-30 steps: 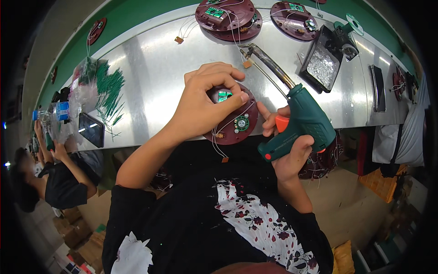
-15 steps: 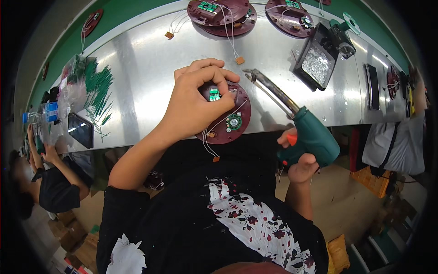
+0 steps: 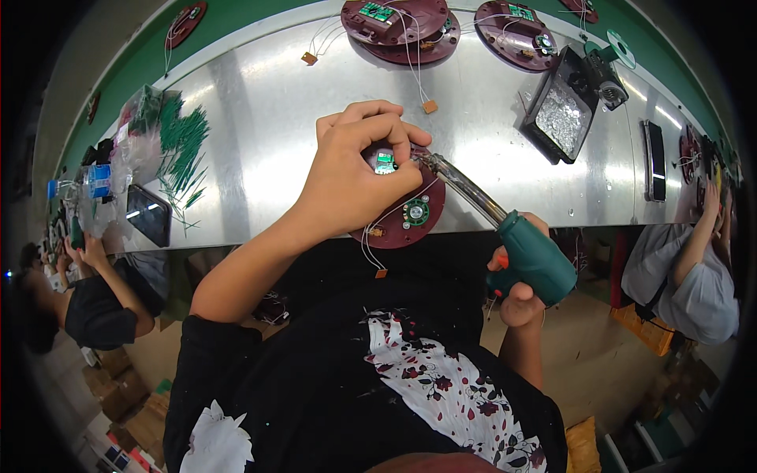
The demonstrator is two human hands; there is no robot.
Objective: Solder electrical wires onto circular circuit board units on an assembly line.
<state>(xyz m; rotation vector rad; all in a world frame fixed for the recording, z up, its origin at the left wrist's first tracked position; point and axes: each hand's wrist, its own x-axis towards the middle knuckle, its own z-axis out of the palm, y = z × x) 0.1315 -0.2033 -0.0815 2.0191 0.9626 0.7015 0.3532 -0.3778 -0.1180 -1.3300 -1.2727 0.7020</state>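
Observation:
My right hand grips a dark green soldering gun with a red trigger. Its metal tip meets the far part of a round maroon housing, close to my left fingertips. Over this housing my left hand is bent, thumb and index finger pinched together; whatever is between them is hidden. Through the loop of those fingers shows a small green circuit board. A round green-rimmed part sits on the housing's near half. White wires run off the near edge to a small orange-brown tab.
Farther back lie stacked maroon housings and another one. A black tray of clear bits stands right, beside a solder spool. Green wires and a phone lie left. Co-workers sit at both sides.
The soldering gun has swung left, bringing its tip from beside the housing onto it near my left fingers. My left hand keeps its pinch. At the right, a co-worker's arms have come into view.

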